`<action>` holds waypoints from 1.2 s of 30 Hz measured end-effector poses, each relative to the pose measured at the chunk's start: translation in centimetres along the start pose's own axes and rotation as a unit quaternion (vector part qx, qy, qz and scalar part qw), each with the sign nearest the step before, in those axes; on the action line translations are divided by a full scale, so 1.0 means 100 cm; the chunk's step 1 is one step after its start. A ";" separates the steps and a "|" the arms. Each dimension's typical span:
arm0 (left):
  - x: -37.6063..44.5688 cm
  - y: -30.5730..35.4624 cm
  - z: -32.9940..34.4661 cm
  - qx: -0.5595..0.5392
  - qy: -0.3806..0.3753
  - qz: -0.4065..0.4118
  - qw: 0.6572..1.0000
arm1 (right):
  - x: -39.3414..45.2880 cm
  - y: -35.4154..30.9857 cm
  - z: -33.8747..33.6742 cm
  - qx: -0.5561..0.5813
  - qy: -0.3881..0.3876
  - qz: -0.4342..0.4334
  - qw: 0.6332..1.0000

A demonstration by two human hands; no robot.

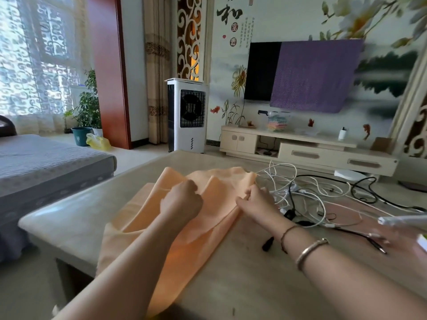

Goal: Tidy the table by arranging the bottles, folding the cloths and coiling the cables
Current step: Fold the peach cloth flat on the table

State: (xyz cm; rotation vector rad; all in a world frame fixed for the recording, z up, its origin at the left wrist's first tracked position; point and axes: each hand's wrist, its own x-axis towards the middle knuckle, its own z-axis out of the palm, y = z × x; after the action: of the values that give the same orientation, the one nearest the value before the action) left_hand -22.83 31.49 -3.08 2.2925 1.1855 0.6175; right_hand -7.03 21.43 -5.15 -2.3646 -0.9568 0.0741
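An orange cloth [147, 218] lies spread and rumpled on the beige table [254, 285], with its near end hanging over the front edge. My left hand [182, 200] grips a raised fold near the cloth's middle. My right hand [256, 202] pinches the cloth's right edge. To the right of the cloth lies a tangle of white cables [307, 192] and black cables [360, 190], loose and uncoiled. A bottle [402, 220] lies blurred at the right edge of the view.
A grey sofa [46, 162] stands to the left of the table. Beyond the table are a white air cooler [187, 116] and a low TV cabinet [300, 146]. A small black plug [268, 243] lies near my right wrist.
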 end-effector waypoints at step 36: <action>-0.053 0.115 0.085 -0.054 -0.272 0.277 0.920 | 0.041 0.168 -0.199 -0.238 0.037 0.160 0.957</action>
State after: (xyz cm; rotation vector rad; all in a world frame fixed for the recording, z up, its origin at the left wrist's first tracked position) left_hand -13.49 19.43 -3.71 2.4663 0.2323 0.1847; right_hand 11.52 4.66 3.01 -2.9268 -0.5904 -0.1352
